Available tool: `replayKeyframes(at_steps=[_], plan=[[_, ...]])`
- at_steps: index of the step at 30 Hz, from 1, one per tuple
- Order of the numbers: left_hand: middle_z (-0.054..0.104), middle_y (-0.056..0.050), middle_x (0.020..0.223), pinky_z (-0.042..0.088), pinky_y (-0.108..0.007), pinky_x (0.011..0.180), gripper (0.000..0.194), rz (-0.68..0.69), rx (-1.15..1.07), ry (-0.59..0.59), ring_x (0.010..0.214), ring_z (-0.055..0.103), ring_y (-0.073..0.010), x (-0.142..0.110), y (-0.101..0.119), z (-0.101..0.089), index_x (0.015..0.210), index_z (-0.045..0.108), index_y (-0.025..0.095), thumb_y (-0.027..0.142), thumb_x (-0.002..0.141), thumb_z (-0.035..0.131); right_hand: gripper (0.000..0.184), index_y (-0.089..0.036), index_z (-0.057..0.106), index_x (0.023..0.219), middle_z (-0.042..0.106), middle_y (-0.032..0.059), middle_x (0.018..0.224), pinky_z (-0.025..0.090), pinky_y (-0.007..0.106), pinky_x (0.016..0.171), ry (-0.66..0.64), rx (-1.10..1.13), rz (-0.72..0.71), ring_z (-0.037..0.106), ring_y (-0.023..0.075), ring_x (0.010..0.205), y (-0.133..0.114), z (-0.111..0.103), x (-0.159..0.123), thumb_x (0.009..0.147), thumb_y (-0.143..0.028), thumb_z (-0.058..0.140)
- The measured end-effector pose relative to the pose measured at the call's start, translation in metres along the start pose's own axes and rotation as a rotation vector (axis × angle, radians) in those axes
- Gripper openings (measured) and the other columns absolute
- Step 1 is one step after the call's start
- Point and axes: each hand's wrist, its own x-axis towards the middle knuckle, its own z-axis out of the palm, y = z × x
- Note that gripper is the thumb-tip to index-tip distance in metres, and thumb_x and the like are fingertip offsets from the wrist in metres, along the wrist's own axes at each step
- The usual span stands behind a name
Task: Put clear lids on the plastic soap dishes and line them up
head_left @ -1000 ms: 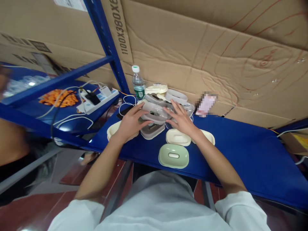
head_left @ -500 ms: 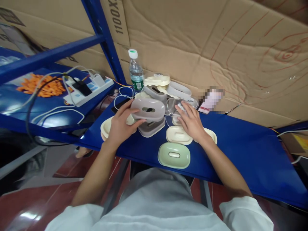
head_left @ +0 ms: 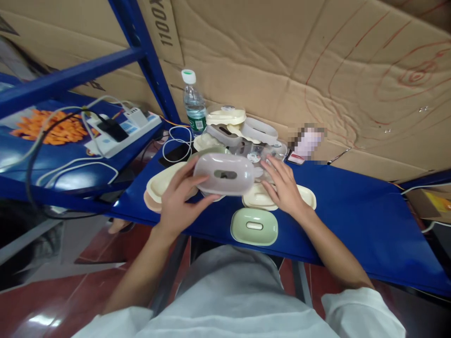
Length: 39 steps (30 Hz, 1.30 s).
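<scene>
L hand [head_left: 179,202] w/ gray dish [head_left: 241,176] (thumb at lower edge)

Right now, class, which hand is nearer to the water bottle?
Left. The left hand, holding a grey dish, is in front of the water bottle; the right hand is farther off, to the bottle's front right.

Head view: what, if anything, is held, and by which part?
The left hand holds a grey dish by its left end; the right hand is at clear plastic, its grip unclear.
</scene>
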Motion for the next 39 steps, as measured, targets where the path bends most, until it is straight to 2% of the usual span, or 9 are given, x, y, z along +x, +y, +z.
replayKeyframes(at_steps=[3, 7, 12, 14, 19, 23, 26, 30, 39], plan=[[0.059, -0.015, 0.16, 0.057, -0.051, 0.119, 0.044, 0.03, -0.083, -0.091, 0.143, 0.064, -0.0339, -0.021, 0.027, 0.005, 0.128, 0.07, 0.024, 0.037, 0.091, 0.089, 0.065, -0.032, 0.029, 0.173, 0.043, 0.0148, 0.173, 0.05, 0.06, 0.121, 0.003, 0.11, -0.073, 0.047, 0.0357, 0.157, -0.024, -0.021, -0.046, 0.113, -0.04, 0.052], [0.058, -0.02, 0.159, 0.06, -0.049, 0.116, 0.046, -0.018, -0.19, -0.176, 0.143, 0.064, -0.0344, -0.052, 0.055, 0.022, 0.128, 0.07, 0.02, 0.039, 0.091, 0.088, 0.072, -0.03, 0.039, 0.169, 0.042, 0.0177, 0.173, 0.052, 0.063, 0.12, -0.051, 0.162, -0.054, 0.045, 0.0407, 0.158, -0.057, -0.035, -0.1, 0.107, -0.055, 0.063], [0.056, -0.019, 0.161, 0.061, -0.052, 0.115, 0.043, -0.038, -0.249, -0.25, 0.144, 0.063, -0.0351, -0.076, 0.067, 0.04, 0.13, 0.069, 0.023, 0.036, 0.093, 0.086, 0.06, -0.033, 0.049, 0.163, 0.05, 0.0154, 0.167, 0.053, 0.061, 0.12, -0.083, 0.203, 0.149, 0.049, 0.0375, 0.156, -0.073, -0.027, -0.134, 0.106, -0.03, 0.067], [0.055, -0.018, 0.161, 0.061, -0.054, 0.115, 0.042, -0.026, -0.254, -0.296, 0.144, 0.062, -0.0348, -0.081, 0.064, 0.04, 0.132, 0.069, 0.025, 0.033, 0.094, 0.085, 0.059, -0.033, 0.05, 0.162, 0.052, 0.0145, 0.166, 0.054, 0.061, 0.12, -0.078, 0.221, 0.189, 0.051, 0.0369, 0.155, -0.073, -0.023, -0.141, 0.105, -0.024, 0.066], [0.051, -0.016, 0.162, 0.063, -0.054, 0.112, 0.047, -0.01, -0.212, -0.398, 0.145, 0.061, -0.0355, -0.098, 0.051, 0.034, 0.139, 0.068, 0.03, 0.033, 0.095, 0.084, 0.057, -0.031, 0.052, 0.16, 0.055, 0.0144, 0.165, 0.054, 0.061, 0.12, -0.121, 0.217, 0.17, 0.049, 0.0363, 0.156, -0.076, -0.017, -0.144, 0.105, -0.025, 0.067], [0.053, -0.015, 0.159, 0.064, -0.052, 0.11, 0.047, 0.026, -0.154, -0.395, 0.144, 0.061, -0.0342, -0.108, 0.048, 0.034, 0.14, 0.067, 0.031, 0.027, 0.096, 0.083, 0.052, -0.029, 0.059, 0.153, 0.056, 0.015, 0.163, 0.054, 0.061, 0.12, -0.155, 0.178, 0.159, 0.049, 0.0373, 0.156, -0.077, -0.016, -0.145, 0.103, -0.033, 0.074], [0.053, -0.016, 0.158, 0.064, -0.054, 0.11, 0.046, 0.049, -0.142, -0.399, 0.143, 0.061, -0.0346, -0.107, 0.049, 0.035, 0.138, 0.067, 0.029, 0.026, 0.096, 0.083, 0.049, -0.027, 0.061, 0.151, 0.056, 0.0154, 0.163, 0.056, 0.059, 0.12, -0.17, 0.158, 0.167, 0.049, 0.0364, 0.156, -0.077, -0.015, -0.146, 0.104, -0.029, 0.072], [0.052, -0.019, 0.157, 0.063, -0.055, 0.111, 0.043, 0.046, -0.16, -0.421, 0.143, 0.06, -0.0356, -0.1, 0.048, 0.036, 0.138, 0.067, 0.026, 0.029, 0.098, 0.081, 0.055, -0.029, 0.055, 0.158, 0.053, 0.0153, 0.166, 0.055, 0.06, 0.12, -0.149, 0.176, 0.186, 0.051, 0.0363, 0.155, -0.078, -0.013, -0.145, 0.105, -0.028, 0.07], [0.05, -0.017, 0.159, 0.064, -0.053, 0.111, 0.047, 0.034, -0.209, -0.451, 0.143, 0.061, -0.034, -0.093, 0.041, 0.037, 0.144, 0.063, 0.029, 0.032, 0.099, 0.078, 0.055, -0.031, 0.052, 0.159, 0.052, 0.0149, 0.166, 0.054, 0.063, 0.12, -0.114, 0.18, 0.202, 0.05, 0.0374, 0.155, -0.077, -0.013, -0.139, 0.106, -0.028, 0.066]])
